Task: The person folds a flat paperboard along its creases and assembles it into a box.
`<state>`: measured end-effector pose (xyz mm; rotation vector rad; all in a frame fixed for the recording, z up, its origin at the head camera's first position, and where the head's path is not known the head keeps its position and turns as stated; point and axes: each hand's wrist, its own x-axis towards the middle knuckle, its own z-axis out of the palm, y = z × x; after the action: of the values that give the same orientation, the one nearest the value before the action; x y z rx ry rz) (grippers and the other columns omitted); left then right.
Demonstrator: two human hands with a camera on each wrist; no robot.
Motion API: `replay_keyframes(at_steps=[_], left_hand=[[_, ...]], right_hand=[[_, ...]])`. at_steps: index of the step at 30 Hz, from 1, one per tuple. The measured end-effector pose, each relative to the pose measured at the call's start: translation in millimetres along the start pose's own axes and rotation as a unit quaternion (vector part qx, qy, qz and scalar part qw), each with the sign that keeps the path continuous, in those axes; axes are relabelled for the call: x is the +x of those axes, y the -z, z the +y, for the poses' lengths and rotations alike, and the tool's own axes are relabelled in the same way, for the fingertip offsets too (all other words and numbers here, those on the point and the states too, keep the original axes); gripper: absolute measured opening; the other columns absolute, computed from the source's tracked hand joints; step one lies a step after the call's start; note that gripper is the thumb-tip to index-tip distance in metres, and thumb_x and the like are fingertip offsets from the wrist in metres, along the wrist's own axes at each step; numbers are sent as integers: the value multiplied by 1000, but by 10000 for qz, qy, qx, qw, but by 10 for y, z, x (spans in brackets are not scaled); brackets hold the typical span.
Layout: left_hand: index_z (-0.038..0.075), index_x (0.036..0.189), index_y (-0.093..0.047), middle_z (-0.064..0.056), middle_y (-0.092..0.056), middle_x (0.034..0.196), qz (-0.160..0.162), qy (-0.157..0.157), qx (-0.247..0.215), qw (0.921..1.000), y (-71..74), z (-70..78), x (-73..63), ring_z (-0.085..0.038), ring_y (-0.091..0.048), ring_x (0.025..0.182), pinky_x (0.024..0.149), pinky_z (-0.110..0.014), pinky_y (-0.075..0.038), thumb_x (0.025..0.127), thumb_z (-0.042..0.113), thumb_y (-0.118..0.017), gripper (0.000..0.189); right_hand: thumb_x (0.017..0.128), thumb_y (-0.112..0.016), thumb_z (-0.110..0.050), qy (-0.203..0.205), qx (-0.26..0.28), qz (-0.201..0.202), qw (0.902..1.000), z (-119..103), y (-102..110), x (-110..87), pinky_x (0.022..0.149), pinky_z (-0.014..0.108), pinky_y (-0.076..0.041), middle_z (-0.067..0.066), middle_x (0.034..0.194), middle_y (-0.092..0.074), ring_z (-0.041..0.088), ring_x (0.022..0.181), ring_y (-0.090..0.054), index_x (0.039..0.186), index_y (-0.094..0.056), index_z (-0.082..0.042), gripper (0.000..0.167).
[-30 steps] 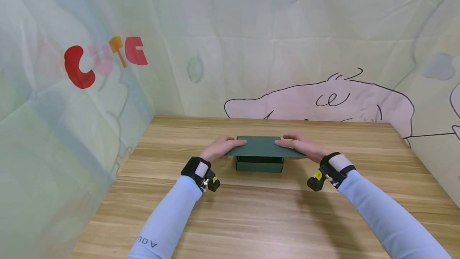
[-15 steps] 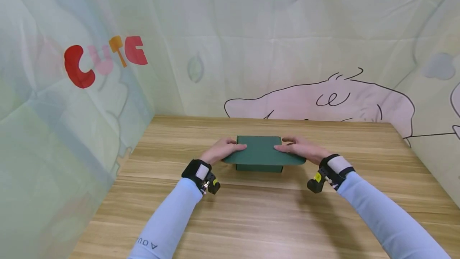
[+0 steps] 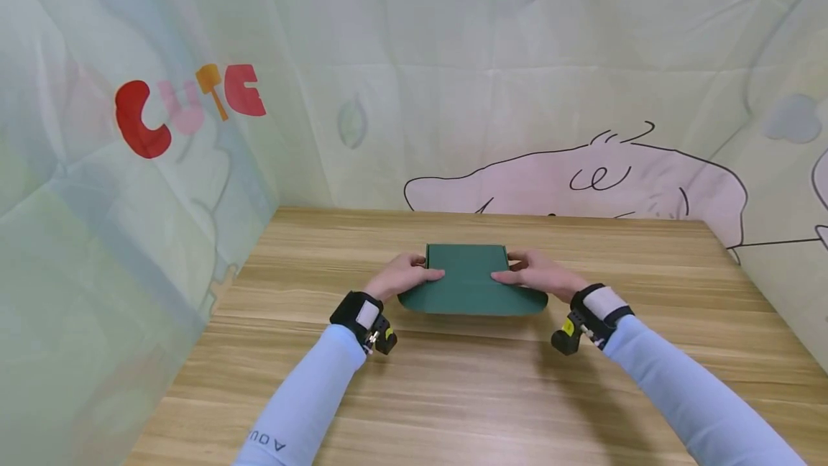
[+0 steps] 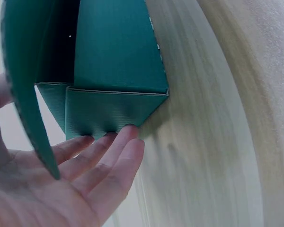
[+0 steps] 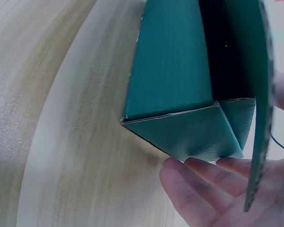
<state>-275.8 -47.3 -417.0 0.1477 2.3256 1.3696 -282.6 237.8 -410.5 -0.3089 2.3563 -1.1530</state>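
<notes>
A green cardboard box (image 4: 118,42) rests on the table with its hinged lid (image 3: 468,282) tilted down over it, the lid's wide front flap reaching past the front wall. In both wrist views a dark gap shows between lid and front wall. My left hand (image 3: 401,276) is at the left side, thumb on top of the lid and fingertips (image 4: 128,130) against the side wall. Mirroring it, my right hand (image 3: 540,275) has its thumb on the lid and its fingertips against the right wall. The lid's edge passes between thumb and fingers of each hand.
The wood-grain table (image 3: 453,394) extends around the box on all sides. A printed cloth backdrop (image 3: 414,92) stands behind the table and along its left and right sides. Wrist straps with small cameras sit on both wrists.
The lid has swung down toward me; its flap now hides the box's front wall in the head view. Both hands have moved slightly down and nearer with it.
</notes>
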Motion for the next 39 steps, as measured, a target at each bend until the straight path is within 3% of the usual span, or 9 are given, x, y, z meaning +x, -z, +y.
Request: replay_keyframes(at_steps=[10,21,26,30,34,39], left_hand=[[-5,141,-43,-19,-54,132,152,-53,-13,9999,-71,-29,13,-28,-54,112,101,-48,-45,89,35,-67,69],[-3,138,-47,-20,-57,131,478,-266,334,9979,-163,-46,11,-31,-57,113,98,-48,-48,90,30,-66,61],[-3,139,-46,-22,-55,135,502,-331,299,9977,-177,-26,12,-33,-55,118,99,-50,-47,92,28,-64,60],[-1,143,-42,-23,-49,141,697,-356,464,9959,-189,-4,20,-36,-50,127,101,-52,-45,91,33,-63,66],[3,145,-40,-19,-47,144,939,-409,812,9914,-220,25,36,-34,-49,128,103,-52,-43,91,41,-62,69],[4,146,-39,-18,-48,145,1070,-558,1105,9865,-267,41,45,-32,-50,128,104,-49,-43,91,41,-64,71]], right_hand=[[92,-63,-40,120,-139,155,9997,40,-76,9,98,53,-47,30,136,-49,38,119,-54,148,-28,5,80],[93,-63,-36,241,-501,513,9971,55,-152,23,94,53,-49,32,135,-48,40,117,-53,146,-30,7,76],[93,-61,-38,120,-631,548,9964,33,-144,22,97,55,-47,33,138,-45,43,121,-51,148,-27,7,79],[94,-58,-47,-129,-701,667,9952,10,-150,22,100,57,-44,34,142,-40,46,127,-46,149,-21,9,86],[93,-57,-52,-267,-639,833,9941,-17,-174,31,98,56,-46,33,141,-43,44,125,-48,148,-26,8,87],[92,-61,-47,-37,-730,960,9927,-20,-209,49,90,50,-52,28,132,-53,37,115,-56,142,-40,3,74]])
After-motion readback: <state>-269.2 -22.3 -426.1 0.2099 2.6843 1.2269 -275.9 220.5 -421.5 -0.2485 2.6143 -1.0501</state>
